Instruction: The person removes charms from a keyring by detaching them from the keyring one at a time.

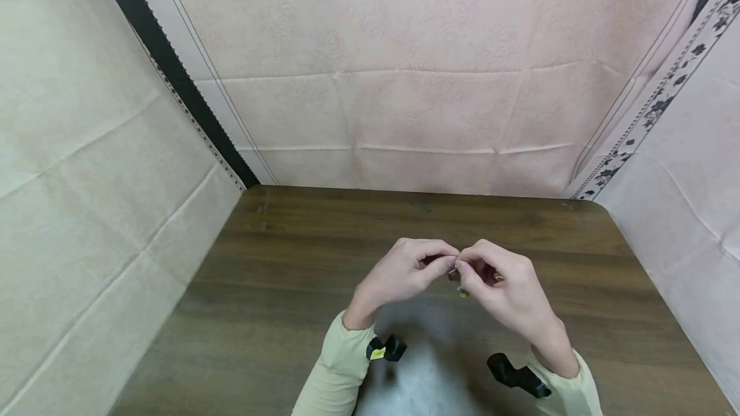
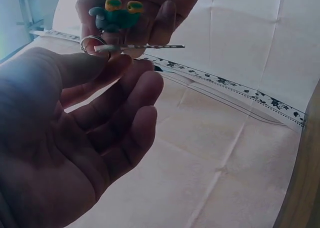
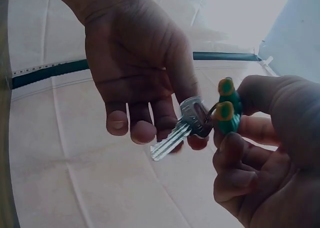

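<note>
Both hands meet over the wooden table. In the head view, my left hand [image 1: 405, 271] pinches a silver key [image 3: 172, 138] by its head between thumb and index finger; its other fingers are loosely bent. My right hand [image 1: 509, 284] pinches the thin metal key ring [image 2: 92, 42] threaded through the key. A small green charm with orange and green round ends [image 3: 228, 110] hangs at the ring, close to the right fingertips. The key's blade points away from the ring in the right wrist view. Fingers hide part of the ring.
The brown wooden table [image 1: 277, 287] spreads below the hands, with a pale glare patch near its front. Light patterned cloth [image 1: 405, 95] hangs behind it and along both sides. Each wrist wears a black camera mount [image 1: 395, 347] over a pale green sleeve [image 1: 338, 364].
</note>
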### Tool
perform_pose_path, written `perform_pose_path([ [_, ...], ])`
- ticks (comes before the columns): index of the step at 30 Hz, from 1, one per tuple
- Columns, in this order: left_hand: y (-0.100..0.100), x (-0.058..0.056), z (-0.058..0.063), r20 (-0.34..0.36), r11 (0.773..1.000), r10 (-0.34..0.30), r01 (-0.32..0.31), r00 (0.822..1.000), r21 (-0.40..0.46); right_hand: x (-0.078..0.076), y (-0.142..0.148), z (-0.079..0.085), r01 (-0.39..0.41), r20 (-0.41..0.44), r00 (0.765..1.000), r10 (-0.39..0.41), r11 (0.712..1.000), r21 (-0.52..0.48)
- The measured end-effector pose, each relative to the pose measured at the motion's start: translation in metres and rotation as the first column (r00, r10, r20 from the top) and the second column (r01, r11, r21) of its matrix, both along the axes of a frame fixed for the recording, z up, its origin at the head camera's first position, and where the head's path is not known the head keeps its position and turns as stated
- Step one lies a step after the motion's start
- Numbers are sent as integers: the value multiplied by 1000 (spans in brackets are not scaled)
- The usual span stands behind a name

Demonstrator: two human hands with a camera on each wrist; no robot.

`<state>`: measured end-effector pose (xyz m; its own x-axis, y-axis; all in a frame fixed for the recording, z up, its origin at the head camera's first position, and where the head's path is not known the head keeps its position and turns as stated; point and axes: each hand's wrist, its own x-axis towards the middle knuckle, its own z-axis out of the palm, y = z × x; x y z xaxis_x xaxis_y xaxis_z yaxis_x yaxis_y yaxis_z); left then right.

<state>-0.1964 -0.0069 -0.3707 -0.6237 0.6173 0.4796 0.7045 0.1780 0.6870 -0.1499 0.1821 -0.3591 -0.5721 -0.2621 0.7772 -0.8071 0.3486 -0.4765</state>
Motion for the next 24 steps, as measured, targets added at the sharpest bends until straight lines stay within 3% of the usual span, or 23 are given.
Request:
perform_pose_path([
  [5, 1, 5, 4, -29, 998, 46, -44, 999, 53, 3, 0, 3, -14, 68, 997, 20, 996, -83],
  [10, 0, 11, 7, -74, 983, 86, -73, 994, 166, 6, 1, 3, -4, 101, 995, 18, 991, -136],
  [17, 1, 17, 13, -242, 975, 56, -1, 969, 221, 6, 2, 2, -10, 82, 996, 24, 986, -167],
  [24, 3, 19, 14, -276, 975, 46, 17, 960, 222, 9, -3, 11, -2, 64, 998, 13, 986, -169],
])
